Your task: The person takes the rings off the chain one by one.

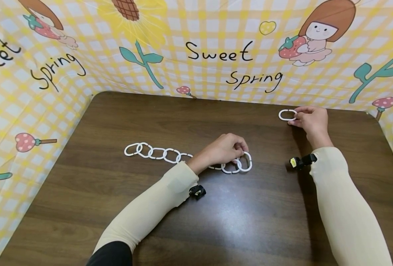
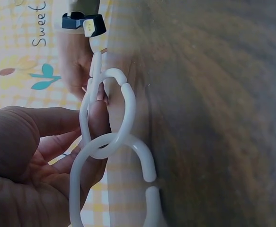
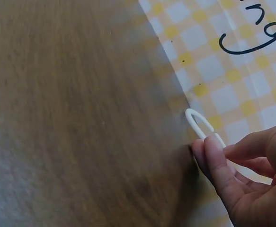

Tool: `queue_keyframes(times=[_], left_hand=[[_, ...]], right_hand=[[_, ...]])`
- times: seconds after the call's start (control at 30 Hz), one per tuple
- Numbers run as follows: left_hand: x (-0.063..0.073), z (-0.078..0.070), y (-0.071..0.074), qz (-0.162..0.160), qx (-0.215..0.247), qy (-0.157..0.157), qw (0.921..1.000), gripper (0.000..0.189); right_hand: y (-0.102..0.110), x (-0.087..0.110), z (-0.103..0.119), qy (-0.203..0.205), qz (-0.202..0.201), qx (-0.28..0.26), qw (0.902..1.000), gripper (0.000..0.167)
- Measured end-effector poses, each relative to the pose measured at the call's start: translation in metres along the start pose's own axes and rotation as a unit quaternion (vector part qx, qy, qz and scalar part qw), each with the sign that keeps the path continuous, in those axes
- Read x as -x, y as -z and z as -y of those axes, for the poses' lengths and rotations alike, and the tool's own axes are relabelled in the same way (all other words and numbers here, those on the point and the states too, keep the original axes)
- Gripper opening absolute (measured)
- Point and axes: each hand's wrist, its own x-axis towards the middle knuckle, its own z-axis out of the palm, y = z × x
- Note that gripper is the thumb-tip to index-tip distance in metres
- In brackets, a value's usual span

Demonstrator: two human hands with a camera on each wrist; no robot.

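A chain of white plastic links (image 1: 157, 149), each an oval with a small gap, stretches across the middle of the table. My left hand (image 1: 224, 147) pinches the chain near its right end, where the last link (image 1: 250, 161) tilts up beside the fingertips. Part of the chain is hidden under that hand and wrist. In the left wrist view, interlocked links (image 2: 130, 106) hang by the thumb and fingers. Near the table's back edge, my right hand (image 1: 314, 122) pinches a single loose white link (image 1: 280, 116) between thumb and fingers, apart from the chain.
The brown wooden table (image 1: 229, 229) has rounded back corners. A yellow checked cloth (image 1: 213, 85) with printed figures and lettering rises along its back and sides. Small black cameras (image 1: 197, 192) sit at both wrists.
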Motion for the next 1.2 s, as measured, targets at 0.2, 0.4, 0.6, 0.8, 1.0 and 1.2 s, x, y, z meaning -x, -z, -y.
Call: queue_keyframes(times=[0.2,0.4,0.6,0.8,1.0,1.2], left_hand=[[0.0,0.0,0.0,-0.004,0.0,0.0,1.0,0.018],[0.001,0.0,-0.001,-0.007,0.001,0.0,1.0,0.017],[0.001,0.001,-0.001,-0.006,0.006,0.0,1.0,0.016],[0.002,0.0,-0.001,-0.01,0.005,0.003,0.9999,0.014],[0.003,-0.001,-0.001,-0.013,0.001,0.005,0.9999,0.014],[0.003,-0.001,-0.002,-0.013,0.018,0.011,0.9997,0.013]], right_hand=[[0.001,-0.005,-0.002,0.006,0.005,0.019,0.9998,0.014],[0.002,-0.008,-0.005,0.009,0.006,0.028,0.9996,0.015],[0.0,-0.011,-0.008,0.011,0.0,0.043,0.999,0.013],[-0.002,-0.012,-0.009,0.011,-0.013,0.049,0.9987,0.014],[-0.004,-0.015,-0.011,0.003,-0.033,0.054,0.998,0.014],[-0.005,-0.016,-0.012,0.001,-0.054,0.038,0.9978,0.01]])
